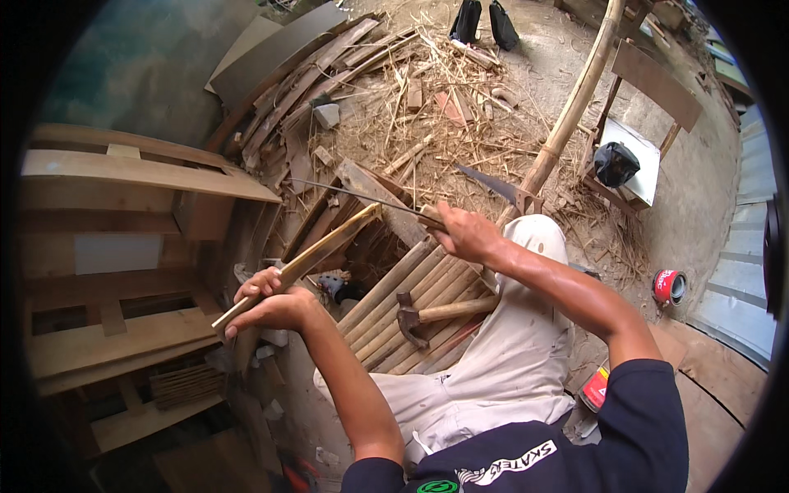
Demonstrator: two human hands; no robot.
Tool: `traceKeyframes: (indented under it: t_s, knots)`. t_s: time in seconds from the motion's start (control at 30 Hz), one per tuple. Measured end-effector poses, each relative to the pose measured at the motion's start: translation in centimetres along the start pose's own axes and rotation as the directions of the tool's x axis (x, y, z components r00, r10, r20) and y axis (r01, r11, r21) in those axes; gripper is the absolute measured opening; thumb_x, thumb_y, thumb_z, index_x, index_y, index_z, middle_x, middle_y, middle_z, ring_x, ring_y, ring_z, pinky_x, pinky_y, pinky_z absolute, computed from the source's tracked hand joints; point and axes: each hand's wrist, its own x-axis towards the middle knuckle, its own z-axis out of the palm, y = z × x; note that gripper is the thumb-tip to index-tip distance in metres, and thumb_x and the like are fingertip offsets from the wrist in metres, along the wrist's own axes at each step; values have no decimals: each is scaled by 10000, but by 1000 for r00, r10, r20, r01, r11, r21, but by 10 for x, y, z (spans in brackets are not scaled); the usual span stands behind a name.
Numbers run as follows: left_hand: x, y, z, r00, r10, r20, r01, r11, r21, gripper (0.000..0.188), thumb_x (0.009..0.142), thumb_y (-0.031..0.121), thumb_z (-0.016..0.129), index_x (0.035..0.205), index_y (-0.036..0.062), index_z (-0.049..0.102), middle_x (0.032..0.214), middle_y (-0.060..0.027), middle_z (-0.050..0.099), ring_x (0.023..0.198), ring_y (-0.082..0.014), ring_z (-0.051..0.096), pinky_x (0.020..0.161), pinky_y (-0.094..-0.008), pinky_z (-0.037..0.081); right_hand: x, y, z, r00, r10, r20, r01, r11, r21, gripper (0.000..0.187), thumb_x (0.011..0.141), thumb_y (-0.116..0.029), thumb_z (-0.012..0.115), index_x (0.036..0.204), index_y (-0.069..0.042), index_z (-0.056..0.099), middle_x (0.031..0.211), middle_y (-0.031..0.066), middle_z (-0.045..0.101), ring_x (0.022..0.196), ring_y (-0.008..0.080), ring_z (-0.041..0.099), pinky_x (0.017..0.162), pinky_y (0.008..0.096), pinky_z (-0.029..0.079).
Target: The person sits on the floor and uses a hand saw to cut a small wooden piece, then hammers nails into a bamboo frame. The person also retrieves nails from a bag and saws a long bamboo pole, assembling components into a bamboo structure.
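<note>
My left hand (279, 311) is closed round the lower end of a flat bamboo strip (325, 249), which slants up and away to the right. In my right hand (467, 234) is the handle of a long, thin dark blade (353, 194), seen nearly edge-on; it looks like a machete. The blade points left, passing just beyond the strip's far end; whether they touch I cannot tell. Below my hands, a claw hammer (454, 311) with a wooden handle lies on a seat of bamboo slats (378, 306), beside my leg. A handsaw (491, 187) rests just beyond my right hand.
A long bamboo pole (575, 103) runs away from beside my knee. Shavings and offcuts (444, 90) litter the ground ahead. A wooden frame (148, 168) stands at left. To the right are a chair (629, 156) with a black bag (616, 164) and a red can (669, 287).
</note>
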Motion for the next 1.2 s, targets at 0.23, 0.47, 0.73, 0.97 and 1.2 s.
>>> traceKeyframes:
  t_s: [0.23, 0.47, 0.73, 0.97, 1.2]
  knots:
    - [-6, 1, 1, 999, 23, 34, -24, 999, 21, 785, 836, 839, 115, 681, 109, 358, 531, -16, 324, 491, -129, 288, 494, -245, 347, -8, -1, 1, 994, 87, -65, -97, 982, -163, 358, 942, -258, 580, 1075, 26, 408, 791, 289, 632, 749, 475, 645, 647, 517, 528]
    - [-2, -1, -1, 997, -15, 71, 19, 998, -58, 791, 827, 850, 116, 658, 113, 350, 513, -26, 338, 474, -133, 318, 489, -253, 366, -15, -1, -4, 988, 147, 38, -137, 972, -189, 348, 919, -240, 587, 1108, 10, 435, 818, 264, 660, 797, 466, 657, 719, 529, 534]
    - [-4, -6, -8, 986, -86, 146, 106, 985, -135, 786, 853, 825, 117, 663, 102, 360, 510, -35, 346, 459, -142, 320, 465, -253, 333, -21, 3, 3, 989, 150, -11, -150, 974, -171, 380, 928, -252, 593, 1098, 42, 421, 842, 304, 647, 801, 480, 651, 708, 527, 531]
    - [7, -11, -9, 996, -32, 88, 39, 997, -71, 783, 880, 803, 133, 664, 84, 357, 511, -61, 381, 466, -163, 366, 475, -257, 367, -26, -5, 6, 986, 167, -16, -167, 971, -173, 407, 906, -262, 595, 1120, 53, 449, 876, 298, 659, 873, 474, 647, 762, 530, 524]
    - [14, -12, -18, 997, -67, 38, 71, 993, -94, 757, 891, 792, 221, 717, 77, 396, 578, -47, 371, 533, -156, 373, 527, -258, 375, -25, -15, 12, 968, 238, -80, -251, 939, -235, 373, 905, -202, 583, 1132, 49, 426, 860, 287, 662, 835, 478, 647, 735, 535, 519]
